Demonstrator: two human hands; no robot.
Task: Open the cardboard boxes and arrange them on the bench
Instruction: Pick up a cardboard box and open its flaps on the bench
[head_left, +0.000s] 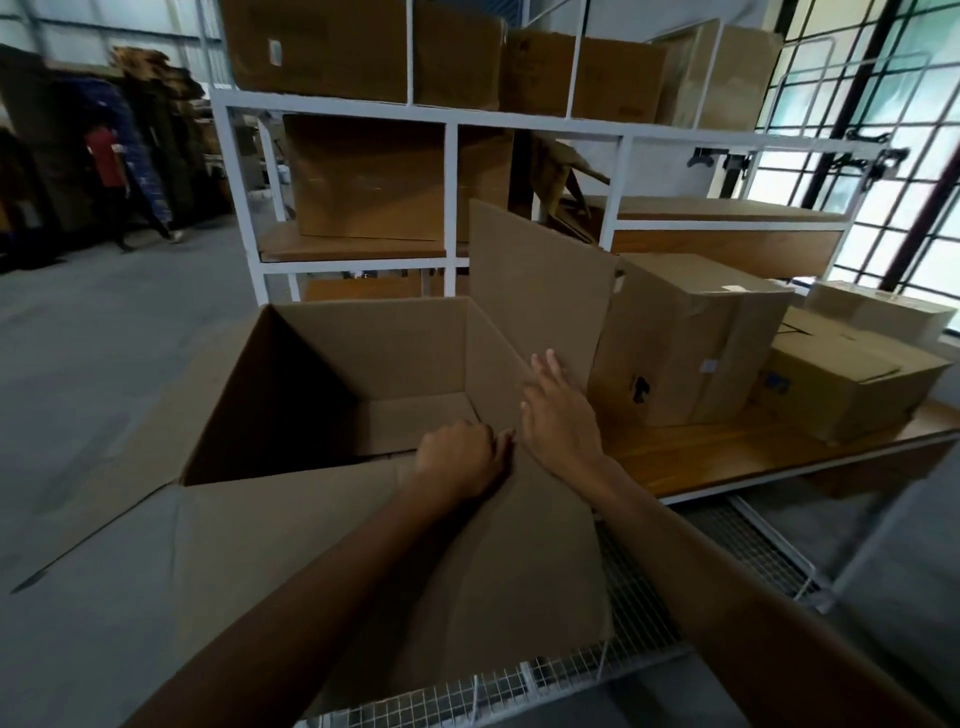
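Observation:
A large open cardboard box stands in front of me, its inside empty and dark. Its near flap folds down toward me and its right flap stands upright. My left hand is curled over the box's near right corner, gripping the rim. My right hand lies flat with fingers spread against the outside of the right wall, below the upright flap. The wooden bench stretches to the right.
Two closed boxes, a tall one and a low one, sit on the bench. A white rack behind holds more boxes. Wire mesh lies below the bench. A person in red walks at far left.

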